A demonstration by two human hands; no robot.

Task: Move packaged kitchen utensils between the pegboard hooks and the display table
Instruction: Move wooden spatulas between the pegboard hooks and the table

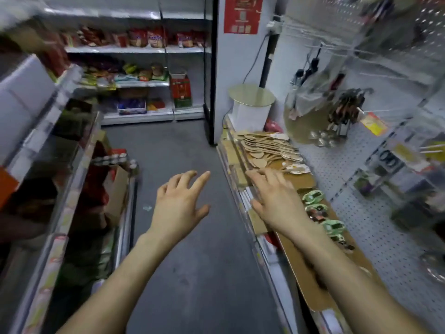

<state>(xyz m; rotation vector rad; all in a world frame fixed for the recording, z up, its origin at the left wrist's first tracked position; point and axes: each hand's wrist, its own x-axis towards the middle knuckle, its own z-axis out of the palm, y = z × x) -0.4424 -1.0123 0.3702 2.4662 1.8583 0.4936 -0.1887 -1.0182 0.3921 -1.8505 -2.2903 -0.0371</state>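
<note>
**A:** At the far end of the display table [307, 181], packed wooden spoons [269, 150] lie crosswise, handles toward the pegboard [337, 169].

**B:** The right hand [277, 201] is nearer, over the front edge. The left hand [180, 201] is off over the floor [192, 273]. Both are spread, holding nothing.

**A:** Any words?

**B:** The red poster [243, 13] is too blurry.

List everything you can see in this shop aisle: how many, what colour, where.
Pegboard: one, white, right side.
Table: one, brown cardboard top, below the pegboard.
Wooden spoons: a pile, tan, table's far end.
Green packets: several, green, row along the table.
Ladles: a bunch, silver, hanging on the pegboard.
Snack bags: many, red and orange, back shelves.
Poster: one, red, back wall.
Left hand: one, open, above the grey floor.
Right hand: one, open, above the table's front edge.
</note>
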